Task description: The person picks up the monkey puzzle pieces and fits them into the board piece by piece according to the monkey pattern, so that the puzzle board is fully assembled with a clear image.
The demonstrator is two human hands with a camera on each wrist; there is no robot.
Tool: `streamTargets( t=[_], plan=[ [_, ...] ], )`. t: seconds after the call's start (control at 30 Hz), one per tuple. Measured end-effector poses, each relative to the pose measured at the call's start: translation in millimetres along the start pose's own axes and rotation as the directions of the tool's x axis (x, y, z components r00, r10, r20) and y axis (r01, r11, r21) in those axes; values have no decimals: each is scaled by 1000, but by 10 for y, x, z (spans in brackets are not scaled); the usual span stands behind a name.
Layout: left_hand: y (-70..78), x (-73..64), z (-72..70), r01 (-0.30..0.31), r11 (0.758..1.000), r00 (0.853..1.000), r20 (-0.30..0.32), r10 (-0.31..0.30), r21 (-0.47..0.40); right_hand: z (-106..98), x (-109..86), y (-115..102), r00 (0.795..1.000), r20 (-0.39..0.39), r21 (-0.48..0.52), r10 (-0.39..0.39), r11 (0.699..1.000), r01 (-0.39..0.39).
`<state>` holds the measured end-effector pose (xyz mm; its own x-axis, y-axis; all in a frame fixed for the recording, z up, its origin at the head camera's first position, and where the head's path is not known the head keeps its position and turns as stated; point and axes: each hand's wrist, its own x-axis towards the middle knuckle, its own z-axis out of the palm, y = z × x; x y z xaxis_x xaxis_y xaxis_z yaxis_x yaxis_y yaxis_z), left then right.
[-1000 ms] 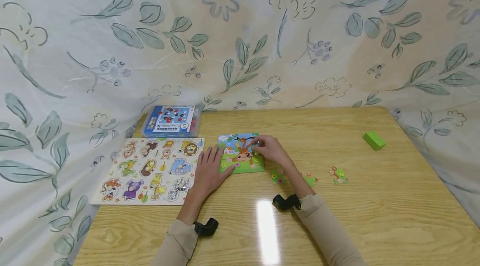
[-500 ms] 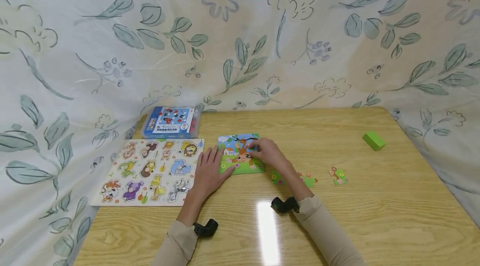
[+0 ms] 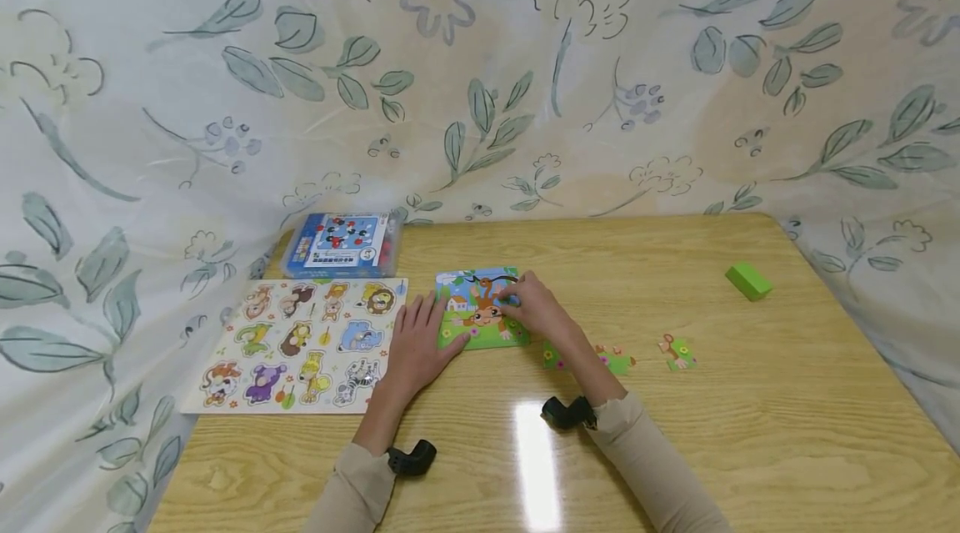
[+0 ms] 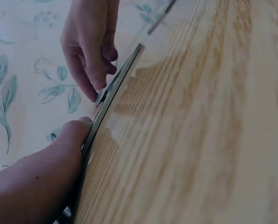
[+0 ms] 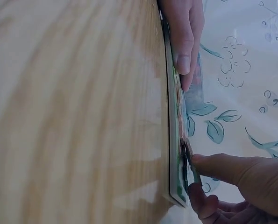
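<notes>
A small jigsaw puzzle (image 3: 480, 339) with a monkey hanging from a branch lies at the table's middle. My left hand (image 3: 417, 341) rests along its left edge, fingers extended and thumb at the lower border. At the puzzle's right side, my right hand (image 3: 542, 305) pinches a thin puzzle piece (image 5: 194, 169); in the right wrist view it is tilted just above the surface between thumb and fingers. From the head view that piece is mostly hidden by the fingers. Near the right forearm lie loose puzzle pieces (image 3: 619, 363), and a separate piece (image 3: 677, 352) is farther right.
On the left lies a board of animal shapes (image 3: 322, 405), close beside the left hand. Behind it stands a clear plastic box (image 3: 343, 246) with a blue label. A green block (image 3: 747, 281) sits far right. A floral cloth (image 3: 480, 99) hangs behind the table (image 3: 750, 450).
My right hand has shifted slightly at the puzzle's right side, still pinching the piece. The left hand has stayed in place, and the loose pieces have not moved.
</notes>
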<state>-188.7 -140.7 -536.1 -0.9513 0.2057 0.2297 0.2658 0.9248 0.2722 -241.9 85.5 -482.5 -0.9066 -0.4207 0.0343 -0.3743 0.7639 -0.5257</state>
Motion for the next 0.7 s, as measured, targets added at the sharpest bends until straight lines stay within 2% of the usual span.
streamTargets(
  t=[0.23, 0.53, 0.7],
  plan=[
    [-7, 5, 2, 0, 1000, 1000, -14, 0, 11, 8, -7, 2, 999, -6, -24, -34, 999, 34],
    [-10, 2, 3, -6, 1000, 1000, -15, 6, 4, -7, -36, -16, 999, 43, -17, 2, 1000, -1],
    [-11, 4, 0, -3, 1000, 1000, -13, 2, -10, -10, -51, -25, 999, 43, -61, -15, 998, 17]
  ],
)
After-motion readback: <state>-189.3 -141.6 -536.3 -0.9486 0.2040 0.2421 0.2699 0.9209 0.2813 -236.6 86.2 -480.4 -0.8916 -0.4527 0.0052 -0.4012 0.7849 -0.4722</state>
